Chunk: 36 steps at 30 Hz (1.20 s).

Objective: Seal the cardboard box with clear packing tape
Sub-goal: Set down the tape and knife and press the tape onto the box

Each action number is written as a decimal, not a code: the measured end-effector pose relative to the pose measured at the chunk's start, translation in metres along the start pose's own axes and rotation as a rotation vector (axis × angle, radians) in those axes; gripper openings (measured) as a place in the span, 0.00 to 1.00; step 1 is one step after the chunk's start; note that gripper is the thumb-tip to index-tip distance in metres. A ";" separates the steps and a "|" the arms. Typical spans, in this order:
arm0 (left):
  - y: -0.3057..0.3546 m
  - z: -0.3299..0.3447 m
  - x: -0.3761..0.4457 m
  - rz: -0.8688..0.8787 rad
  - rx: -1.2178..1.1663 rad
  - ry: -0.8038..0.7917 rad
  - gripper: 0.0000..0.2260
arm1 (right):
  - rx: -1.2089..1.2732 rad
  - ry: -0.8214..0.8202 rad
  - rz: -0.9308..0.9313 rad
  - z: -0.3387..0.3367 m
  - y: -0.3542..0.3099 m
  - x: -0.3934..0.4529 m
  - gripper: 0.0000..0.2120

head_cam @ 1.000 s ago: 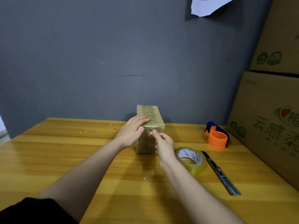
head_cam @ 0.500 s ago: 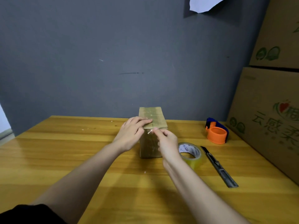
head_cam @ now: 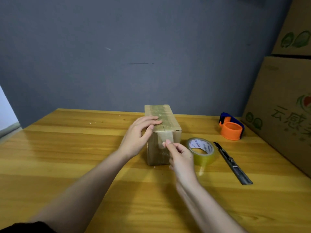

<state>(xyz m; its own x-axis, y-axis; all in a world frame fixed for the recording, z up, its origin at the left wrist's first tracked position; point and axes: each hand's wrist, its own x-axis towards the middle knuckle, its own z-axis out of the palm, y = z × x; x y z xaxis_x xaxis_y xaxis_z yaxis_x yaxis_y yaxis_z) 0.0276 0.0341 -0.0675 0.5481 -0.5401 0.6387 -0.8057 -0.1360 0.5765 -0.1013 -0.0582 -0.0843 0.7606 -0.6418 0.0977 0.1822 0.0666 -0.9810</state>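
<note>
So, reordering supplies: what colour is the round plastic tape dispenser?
Orange with a blue part, head view.

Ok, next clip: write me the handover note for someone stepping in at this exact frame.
Left hand: fingers flat on the cardboard box top, thumb on its near face, steadying it.
Right hand: fingertips pinched at the tape strip on the near face; whether it grips the strip's end is unclear.
Box stands mid-table; tape roll just right of it, then the utility knife; orange dispenser further back.
Done: strip runs along the top seam and over the near edge.
Left: press the strip's end flat; far side is hidden, so check it.
</note>
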 end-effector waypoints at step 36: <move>-0.004 -0.004 -0.005 0.047 0.252 -0.174 0.35 | -0.676 0.223 -0.596 -0.024 -0.012 0.012 0.06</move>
<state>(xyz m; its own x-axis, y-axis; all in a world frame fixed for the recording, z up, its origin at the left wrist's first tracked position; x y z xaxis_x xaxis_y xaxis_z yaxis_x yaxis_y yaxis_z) 0.0289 0.0411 -0.0706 0.4794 -0.6822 0.5521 -0.8717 -0.2974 0.3894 -0.1093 -0.0850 -0.0758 0.5079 -0.5639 0.6512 0.0490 -0.7358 -0.6754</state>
